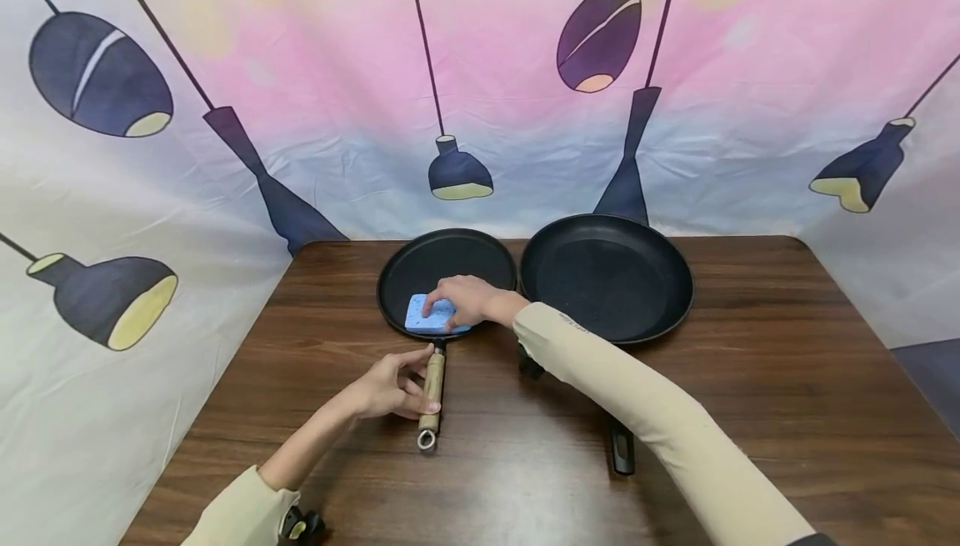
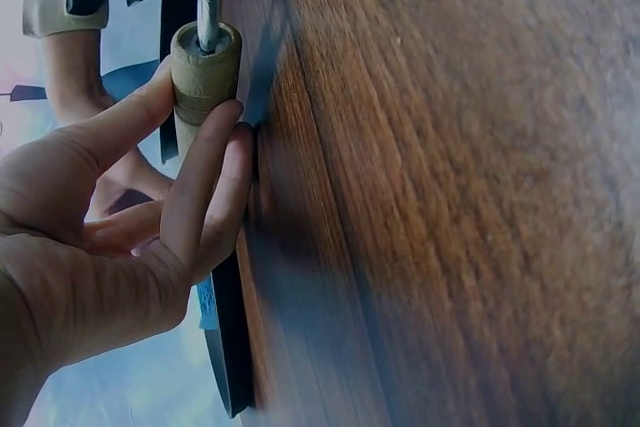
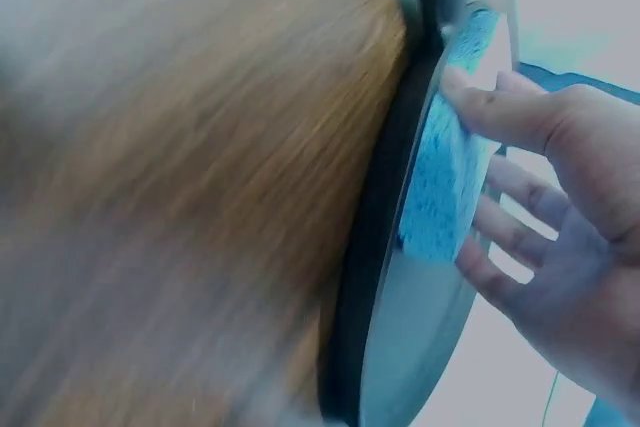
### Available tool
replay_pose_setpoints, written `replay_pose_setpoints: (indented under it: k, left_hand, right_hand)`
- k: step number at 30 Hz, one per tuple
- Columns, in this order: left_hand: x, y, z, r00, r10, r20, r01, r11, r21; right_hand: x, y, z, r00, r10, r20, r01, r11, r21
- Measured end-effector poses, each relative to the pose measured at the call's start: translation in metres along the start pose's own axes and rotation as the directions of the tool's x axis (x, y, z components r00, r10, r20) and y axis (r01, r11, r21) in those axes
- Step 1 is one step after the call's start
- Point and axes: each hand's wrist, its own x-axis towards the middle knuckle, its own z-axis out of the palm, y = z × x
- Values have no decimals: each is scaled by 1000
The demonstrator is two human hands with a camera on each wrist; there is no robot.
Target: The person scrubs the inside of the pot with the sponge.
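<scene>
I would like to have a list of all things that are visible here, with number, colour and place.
Table: one, brown, across the foreground
Crepe pan: one, black, table's far side
Wooden handle: one, light brown, on crepe pan
Hanging ring: one, silver, handle's end
Sponge: one, blue, on crepe pan
Frying pan: one, black, right of crepe pan
Frying-pan handle: one, black, partly hidden
Backdrop: one, multicoloured, behind
Printed lamps: seven, mostly dark blue, on backdrop
Sleeves: two, cream, lower left and right
Left hand: one, bare, gripping wooden handle
Right hand: one, bare, pinching sponge
</scene>
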Motion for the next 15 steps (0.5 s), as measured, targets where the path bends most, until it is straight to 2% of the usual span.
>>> replay_pose_setpoints:
  k: [8, 11, 15]
  left_hand:
    - [-1, -4, 0, 1000, -5, 3, 5, 1000, -7]
    - [-1, -4, -1, 1000, 1, 0, -1, 1000, -8]
    - [-1, -3, -1, 1000, 7, -3, -7, 1000, -5]
  right_hand:
    - [-16, 20, -11, 989, 2, 148, -9, 999, 44]
    - [-21, 29, -17, 987, 7, 159, -20, 996, 83]
    - [-23, 36, -18, 992, 9, 123, -21, 995, 95]
